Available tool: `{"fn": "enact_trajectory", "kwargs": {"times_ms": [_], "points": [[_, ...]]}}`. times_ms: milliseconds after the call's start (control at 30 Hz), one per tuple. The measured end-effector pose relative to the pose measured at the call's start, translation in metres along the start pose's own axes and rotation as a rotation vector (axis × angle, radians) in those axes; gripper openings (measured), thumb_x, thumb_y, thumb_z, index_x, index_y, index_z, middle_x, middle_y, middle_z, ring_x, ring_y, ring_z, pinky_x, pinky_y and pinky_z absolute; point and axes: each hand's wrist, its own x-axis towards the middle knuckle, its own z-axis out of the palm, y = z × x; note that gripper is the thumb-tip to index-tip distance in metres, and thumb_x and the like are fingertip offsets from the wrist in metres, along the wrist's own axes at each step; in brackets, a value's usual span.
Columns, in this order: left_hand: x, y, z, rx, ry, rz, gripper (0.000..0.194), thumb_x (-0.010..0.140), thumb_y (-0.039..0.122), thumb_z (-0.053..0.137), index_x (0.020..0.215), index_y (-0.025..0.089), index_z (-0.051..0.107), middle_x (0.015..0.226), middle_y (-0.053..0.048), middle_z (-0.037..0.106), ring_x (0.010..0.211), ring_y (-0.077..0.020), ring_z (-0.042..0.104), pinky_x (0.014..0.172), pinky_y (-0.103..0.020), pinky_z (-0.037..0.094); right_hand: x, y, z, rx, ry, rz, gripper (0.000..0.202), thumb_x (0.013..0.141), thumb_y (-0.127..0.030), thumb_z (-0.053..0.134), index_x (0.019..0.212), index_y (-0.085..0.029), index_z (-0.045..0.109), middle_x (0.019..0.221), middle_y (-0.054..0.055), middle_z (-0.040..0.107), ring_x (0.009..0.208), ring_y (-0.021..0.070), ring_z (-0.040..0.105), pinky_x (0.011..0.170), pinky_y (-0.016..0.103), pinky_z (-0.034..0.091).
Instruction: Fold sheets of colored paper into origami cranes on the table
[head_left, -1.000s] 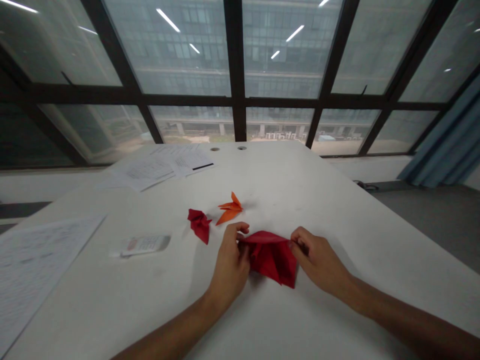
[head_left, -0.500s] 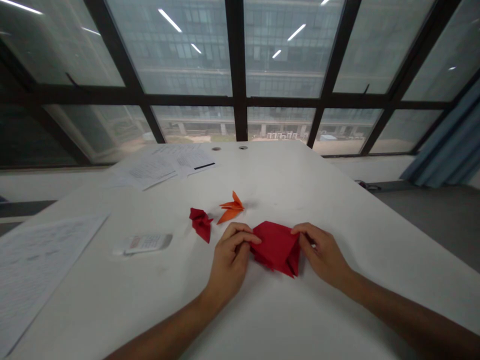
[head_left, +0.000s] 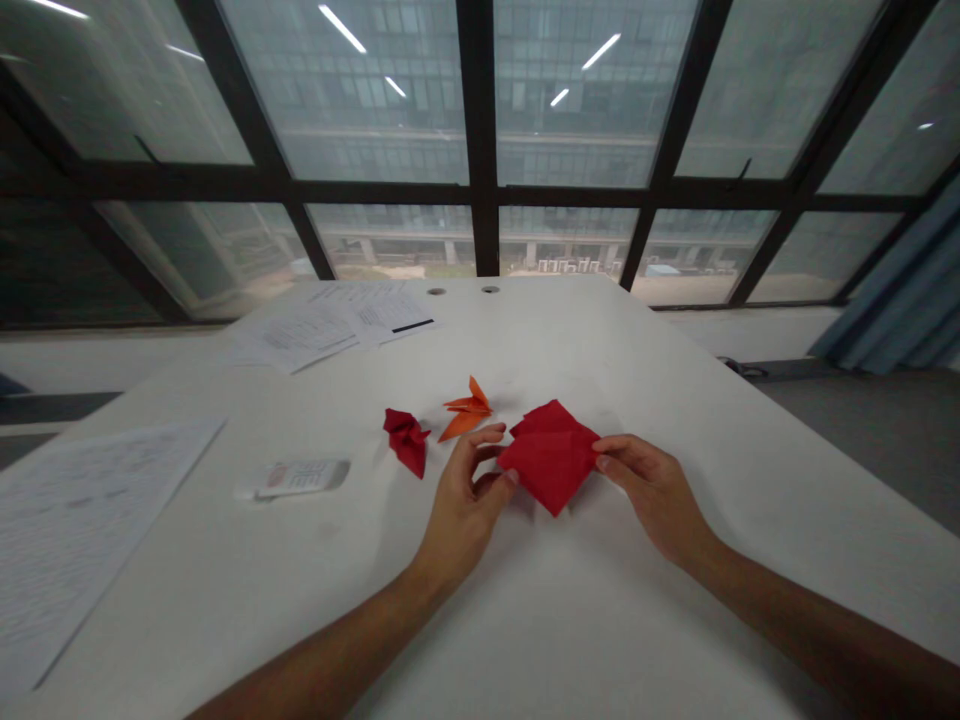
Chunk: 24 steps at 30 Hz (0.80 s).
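A folded piece of red origami paper (head_left: 555,460) lies roughly diamond-shaped between my hands, with a corner pointing toward me and layered edges at its far side. My right hand (head_left: 660,490) pinches its right corner between thumb and fingers. At the left corner, my left hand (head_left: 461,500) has its thumb against the paper's edge, while the index finger stretches out apart from the thumb. Beyond my left hand sit a small red origami figure (head_left: 407,442) and an orange origami figure (head_left: 469,408) with pointed wings.
A white packet with printing (head_left: 300,478) lies left of the red figure. Printed sheets (head_left: 322,325) spread at the far left of the white table (head_left: 600,620), and another sheet (head_left: 97,530) covers the near left. Dark-framed windows (head_left: 484,130) stand behind.
The red paper has been turned and now shows a diamond face, a corner toward me. My left thumb and index finger have spread apart; my right hand keeps hold of the right corner.
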Motion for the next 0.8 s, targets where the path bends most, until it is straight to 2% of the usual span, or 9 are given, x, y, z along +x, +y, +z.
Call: {"fn": "enact_trajectory", "kwargs": {"times_ms": [133,333,533,667,800], "points": [[0.002,0.000,0.003,-0.002,-0.062,-0.112,0.041,0.083,0.021,0.071,0.120,0.024,0.053,0.129,-0.008,0.059,0.091,-0.0152,0.063,0.074,-0.029,0.056,-0.003,-0.003,0.002,0.018,0.002,0.021,0.020,0.076,-0.033,0.078,0.090,-0.021,0.071,0.088,0.004,0.074,0.082,0.0193,0.067,0.079,0.034,0.055],[0.000,0.000,0.001,-0.052,-0.168,-0.137,0.052,0.080,0.012,0.070,0.126,0.024,0.050,0.097,-0.002,0.065,0.081,-0.0132,0.063,0.073,-0.026,0.052,-0.002,-0.002,0.002,0.206,-0.051,0.027,0.029,0.070,-0.021,0.080,0.098,-0.024,0.072,0.100,0.004,0.076,0.091,0.0211,0.070,0.088,0.038,0.054],[-0.001,0.001,0.003,0.138,-0.166,-0.030,0.021,0.084,0.019,0.068,0.105,0.021,0.062,0.116,-0.005,0.059,0.082,-0.0110,0.059,0.071,-0.024,0.052,0.000,0.003,0.005,0.287,-0.011,0.122,0.027,0.068,-0.028,0.086,0.091,-0.022,0.074,0.092,0.003,0.075,0.082,0.0179,0.067,0.079,0.033,0.055],[-0.001,0.001,0.005,0.219,-0.114,-0.036,0.011,0.086,0.020,0.067,0.096,0.020,0.064,0.101,-0.003,0.062,0.079,-0.0126,0.058,0.068,-0.024,0.050,0.002,0.008,0.004,0.205,-0.016,0.155,0.025,0.073,-0.037,0.084,0.086,-0.020,0.072,0.087,0.004,0.073,0.081,0.0190,0.066,0.079,0.034,0.055],[-0.001,0.001,0.005,0.233,-0.058,-0.047,0.006,0.088,0.024,0.066,0.092,0.020,0.064,0.091,-0.002,0.060,0.076,-0.0133,0.056,0.066,-0.024,0.049,0.001,0.005,0.004,0.086,-0.051,0.103,0.023,0.076,-0.035,0.080,0.088,-0.020,0.068,0.089,0.005,0.073,0.086,0.0207,0.068,0.084,0.036,0.055]]}}
